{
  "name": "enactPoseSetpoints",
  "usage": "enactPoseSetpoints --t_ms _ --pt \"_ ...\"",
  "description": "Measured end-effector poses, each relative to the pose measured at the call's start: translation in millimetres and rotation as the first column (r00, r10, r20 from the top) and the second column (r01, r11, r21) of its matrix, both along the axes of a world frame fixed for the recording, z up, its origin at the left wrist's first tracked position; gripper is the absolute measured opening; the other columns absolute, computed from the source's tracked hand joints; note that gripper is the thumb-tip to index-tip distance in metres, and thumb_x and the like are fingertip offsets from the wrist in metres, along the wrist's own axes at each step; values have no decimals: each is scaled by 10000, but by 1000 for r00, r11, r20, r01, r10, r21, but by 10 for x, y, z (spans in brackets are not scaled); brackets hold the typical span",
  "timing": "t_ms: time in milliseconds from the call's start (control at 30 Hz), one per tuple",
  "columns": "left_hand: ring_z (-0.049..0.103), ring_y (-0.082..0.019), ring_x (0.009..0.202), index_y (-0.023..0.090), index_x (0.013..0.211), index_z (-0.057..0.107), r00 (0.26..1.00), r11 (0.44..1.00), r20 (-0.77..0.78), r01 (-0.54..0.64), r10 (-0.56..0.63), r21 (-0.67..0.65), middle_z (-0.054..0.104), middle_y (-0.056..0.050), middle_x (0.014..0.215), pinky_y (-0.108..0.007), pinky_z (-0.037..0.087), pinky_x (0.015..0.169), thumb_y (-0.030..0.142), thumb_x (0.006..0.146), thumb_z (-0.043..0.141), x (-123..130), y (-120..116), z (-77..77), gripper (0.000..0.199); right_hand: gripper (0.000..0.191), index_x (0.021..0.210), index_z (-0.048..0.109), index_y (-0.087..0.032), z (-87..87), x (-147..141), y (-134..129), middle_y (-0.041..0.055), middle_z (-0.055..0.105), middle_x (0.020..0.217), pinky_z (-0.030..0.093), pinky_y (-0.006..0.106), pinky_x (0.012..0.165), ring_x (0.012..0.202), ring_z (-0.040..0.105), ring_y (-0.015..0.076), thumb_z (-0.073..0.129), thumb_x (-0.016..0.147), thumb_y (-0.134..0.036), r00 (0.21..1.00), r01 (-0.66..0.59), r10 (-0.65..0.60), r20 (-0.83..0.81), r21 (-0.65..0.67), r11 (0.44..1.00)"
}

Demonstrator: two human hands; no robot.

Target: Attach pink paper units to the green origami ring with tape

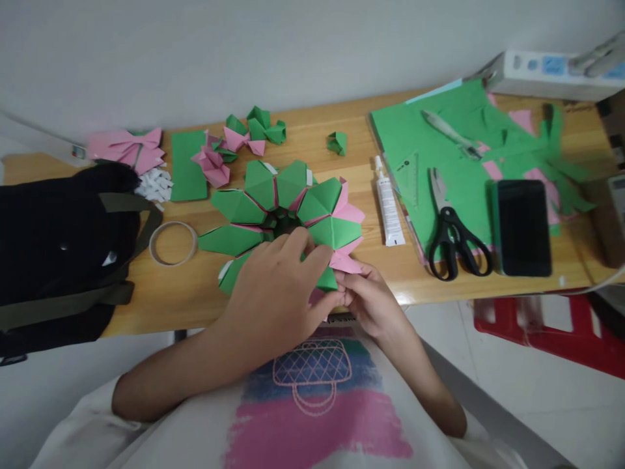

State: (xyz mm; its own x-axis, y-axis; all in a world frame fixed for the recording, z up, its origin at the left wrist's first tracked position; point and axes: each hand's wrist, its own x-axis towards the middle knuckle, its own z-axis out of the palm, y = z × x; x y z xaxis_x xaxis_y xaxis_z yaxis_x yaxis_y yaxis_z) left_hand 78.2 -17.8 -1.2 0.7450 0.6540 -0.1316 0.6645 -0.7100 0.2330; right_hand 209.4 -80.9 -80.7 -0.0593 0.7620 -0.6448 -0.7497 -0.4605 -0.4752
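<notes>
You wear a white top (195, 433) whose loose sleeves (90, 417) show at the lower left and lower right of the frame. Across its front, at bottom centre, a brushy pink block (317, 440) sits below a blue band (256, 378), with a pale crosshatched outline (312, 365) (rather like a handbag) drawn over them.

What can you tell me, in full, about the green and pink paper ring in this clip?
The paper ring looks built of folded, faceted green segments like pointed petals around a dark central opening. Pink folds show between segments and stick out on its right side; small white patches show at some edges. It sits above the wooden table, by the front edge. The left hand covers part of its near side, and the right hand pinches its near right edge.
</notes>
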Motion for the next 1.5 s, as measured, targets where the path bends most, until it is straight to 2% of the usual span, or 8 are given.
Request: enactPoseSetpoints --t_ms 233,367,633,733,833,900,1067,1500 --pt "591 -251 819 199 978 608 1000 1000 -17 12 -12 5 599 -76 960 -384 499 681 374 812 653 0 -1 -3 246 248 578 660 -166 -23 -47 12 -57 629 483 465 135 352 386 575 69 865 446 -209 997 74 -73 25 -19 997" --pt "588 -246 808 221 958 610 1000 1000 -25 -4 4 6 599 -63 961 -386 498 686 402 815 634 2 -12 -5 232 306 632 654 -176 -31 -22 27 -71 640 511 490 151 376 388 575 69 881 430 -210 1000 19 -19 -23 0 1000" --pt "589 -250 794 217 918 614 1000 999 -4 -28 28 -19 606 -72 946 -395 497 664 354 819 593 -1 -3 18 170 340 744 644 -192 -76 17 -32 -51 665 577 553 197 456 430 617 94 874 551 -351 995 -61 71 -70 141 988" --pt "593 -247 791 226 928 610 999 999 8 -42 42 -25 603 -72 951 -398 497 661 370 830 572 -4 4 5 178 343 860 668 -192 -59 89 -87 -27 702 615 564 204 492 475 652 110 853 604 -327 988 -120 137 -76 201 972" --pt "598 -251 797 230 933 611 999 998 7 -50 51 -34 592 -74 934 -398 497 661 389 837 565 3 9 0 191 380 939 663 -212 -27 132 -118 -19 708 613 568 226 505 513 671 133 824 653 -404 978 -130 165 -127 248 960" --pt "601 -254 799 220 937 615 999 998 8 -44 44 -39 586 -77 922 -398 499 659 382 837 565 6 12 5 197 336 874 666 -210 -12 127 -109 -30 679 561 543 206 476 471 642 117 797 681 -452 985 -83 112 -129 211 974" --pt "601 -222 782 206 958 621 998 998 30 -45 46 -47 589 -64 919 -355 491 648 320 818 573 -6 32 15 187 302 621 612 -172 -15 104 -28 -59 596 475 479 156 427 381 531 58 841 618 -370 993 -41 53 -108 106 993" --pt "602 -219 779 262 943 593 996 986 64 -51 62 -161 581 -49 953 -366 507 644 339 805 586 -25 100 36 158 272 600 543 -172 -95 240 100 -94 498 456 350 127 348 359 401 22 782 621 -299 926 -183 207 -315 105 977"
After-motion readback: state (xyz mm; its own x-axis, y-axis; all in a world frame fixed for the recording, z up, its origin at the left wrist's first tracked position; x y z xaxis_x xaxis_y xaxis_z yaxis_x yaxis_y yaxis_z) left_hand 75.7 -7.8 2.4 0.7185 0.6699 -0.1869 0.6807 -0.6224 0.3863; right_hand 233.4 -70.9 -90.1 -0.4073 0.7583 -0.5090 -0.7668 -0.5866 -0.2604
